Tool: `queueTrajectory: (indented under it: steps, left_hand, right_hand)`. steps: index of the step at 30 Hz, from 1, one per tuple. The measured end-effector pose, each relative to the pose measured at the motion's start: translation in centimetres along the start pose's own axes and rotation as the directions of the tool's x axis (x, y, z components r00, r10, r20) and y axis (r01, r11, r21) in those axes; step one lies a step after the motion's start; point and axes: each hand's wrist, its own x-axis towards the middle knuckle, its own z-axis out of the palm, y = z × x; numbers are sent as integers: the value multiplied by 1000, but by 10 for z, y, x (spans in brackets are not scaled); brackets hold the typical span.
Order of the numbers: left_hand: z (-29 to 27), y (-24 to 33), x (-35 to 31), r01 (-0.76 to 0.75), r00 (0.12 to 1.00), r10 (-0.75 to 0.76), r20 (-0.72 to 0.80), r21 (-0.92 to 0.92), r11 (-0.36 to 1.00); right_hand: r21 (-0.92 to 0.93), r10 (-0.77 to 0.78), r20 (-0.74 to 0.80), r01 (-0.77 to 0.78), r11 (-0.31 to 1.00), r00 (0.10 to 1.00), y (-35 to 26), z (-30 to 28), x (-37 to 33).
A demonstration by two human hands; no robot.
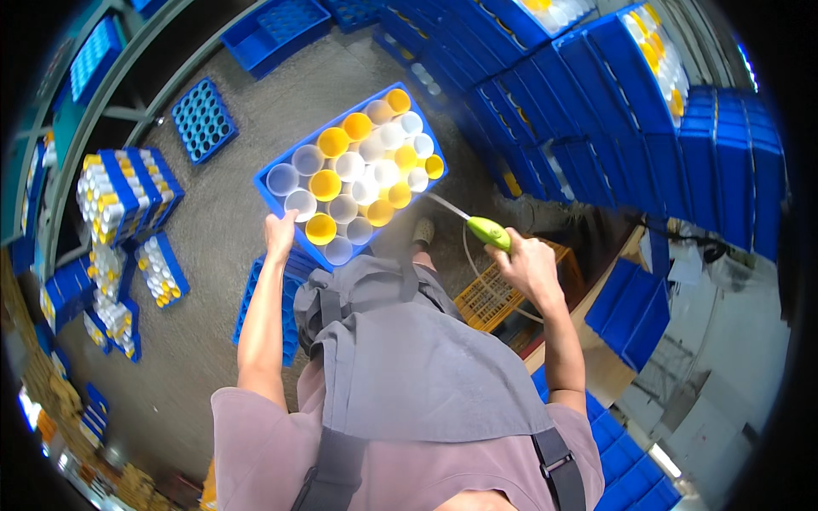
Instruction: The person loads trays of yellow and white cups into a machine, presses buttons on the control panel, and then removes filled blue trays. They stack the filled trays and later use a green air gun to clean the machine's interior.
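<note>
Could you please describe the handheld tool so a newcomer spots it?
In the picture, above the grey apron is a blue crate of tubes. Beside its right edge, the right grip holds the tool, whose lime-green handle matches nothing nearby.

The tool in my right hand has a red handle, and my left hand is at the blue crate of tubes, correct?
The head view shows a green handle, not red; your right hand holds the tool and your left hand is at the blue crate.

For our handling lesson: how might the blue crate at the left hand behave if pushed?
The blue crate is probably stiff: its edges look straight. Packed with white and yellow cylinders, it may feel heavy. With no lid visible, they could spill if tipped.
</note>
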Motion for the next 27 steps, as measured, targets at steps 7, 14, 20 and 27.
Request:
queueTrajectory:
  steps: [7, 14, 20, 27]
  left_hand:
    - [-10, -4, 8, -73, 997, 76, 19, -123, 990]
    - [0, -1, 4, -141, 987, 156, 36, -275, 951]
    - [13, -8, -13, -72, 995, 86, 59, -199, 977]
    - [26, -34, -27, -118, 989, 139, 54, -283, 952]
  right_hand:
    - [76, 234, -229, -222, 972, 945, 19, -5, -12]
    - [43, 168, -106, -164, 985, 980, 26, 6, -37]
    - [132, 95, 14, -96, 987, 995, 35, 30, -89]
    - [224, 398, -117, -366, 903, 910, 100, 49, -131]
